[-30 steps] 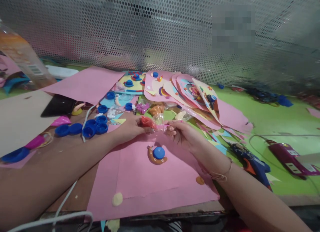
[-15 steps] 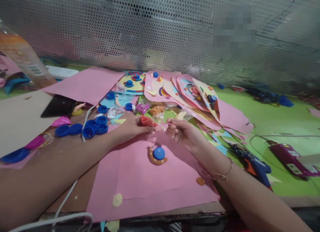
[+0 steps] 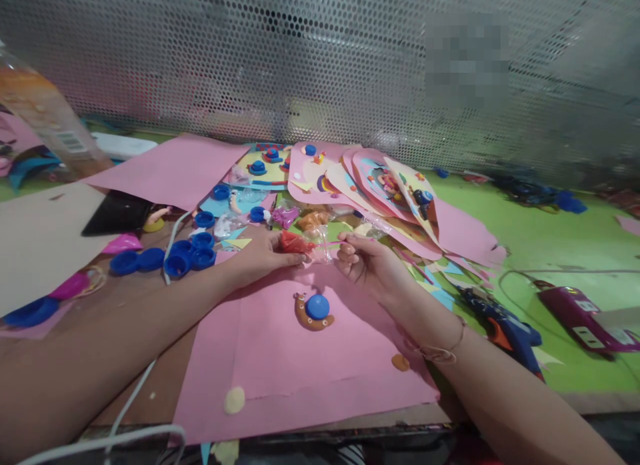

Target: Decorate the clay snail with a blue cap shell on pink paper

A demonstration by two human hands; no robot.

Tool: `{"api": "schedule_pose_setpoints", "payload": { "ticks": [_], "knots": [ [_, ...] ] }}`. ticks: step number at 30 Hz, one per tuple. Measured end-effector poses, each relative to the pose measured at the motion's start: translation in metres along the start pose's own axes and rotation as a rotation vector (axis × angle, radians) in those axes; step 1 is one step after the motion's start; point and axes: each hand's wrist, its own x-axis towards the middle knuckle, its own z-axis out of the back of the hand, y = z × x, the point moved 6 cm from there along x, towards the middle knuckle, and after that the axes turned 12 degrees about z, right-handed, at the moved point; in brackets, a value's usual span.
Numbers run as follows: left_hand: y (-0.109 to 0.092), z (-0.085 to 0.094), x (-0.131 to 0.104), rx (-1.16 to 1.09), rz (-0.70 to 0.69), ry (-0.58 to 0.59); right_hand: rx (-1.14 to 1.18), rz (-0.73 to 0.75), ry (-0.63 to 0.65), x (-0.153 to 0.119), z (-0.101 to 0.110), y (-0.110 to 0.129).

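Note:
My left hand (image 3: 267, 255) grips a small clear plastic bag of red modelling clay (image 3: 296, 242), its thumb along the near side. Close to the bag's loose clear end, my right hand (image 3: 361, 257) is closed in a pinch on a thin pink strand (image 3: 336, 243), its other fingers curled in. Below both hands lies a pink paper sheet (image 3: 280, 358). On it sits a brown clay snail shape (image 3: 306, 318) curving around a blue bottle cap (image 3: 317, 307). A cream clay disc (image 3: 234, 400) and a flat brown clay piece (image 3: 400, 362) are also on the paper.
Several blue caps (image 3: 181, 255) lie left beside a white cable (image 3: 173, 238). Finished paper pictures (image 3: 310, 178) are stacked behind, before a perforated metal panel (image 3: 280, 65). A glue gun (image 3: 505, 331) and a purple device (image 3: 575, 318) are right. A bottle (image 3: 65, 131) stands left.
My right hand has shifted very slightly, and the thin pink strand now shows more clearly at its fingertips. My left hand keeps the bag of red clay in nearly the same place.

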Motion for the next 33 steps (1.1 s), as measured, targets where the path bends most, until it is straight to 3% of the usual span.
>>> {"api": "schedule_pose_setpoints", "payload": {
  "ticks": [14,26,33],
  "knots": [
    [-0.0018,-0.0006,-0.0020,-0.008,0.032,-0.026,-0.033,0.022,0.079,-0.0011,-0.0006,0.0020],
    [-0.0007,0.0026,0.0002,-0.021,0.004,-0.012,-0.072,0.101,0.007,0.0003,-0.0009,0.0074],
    [0.0029,-0.0009,0.0026,-0.129,-0.006,0.056,-0.252,0.199,0.141,-0.0053,-0.0079,0.0090]
  ]
}}
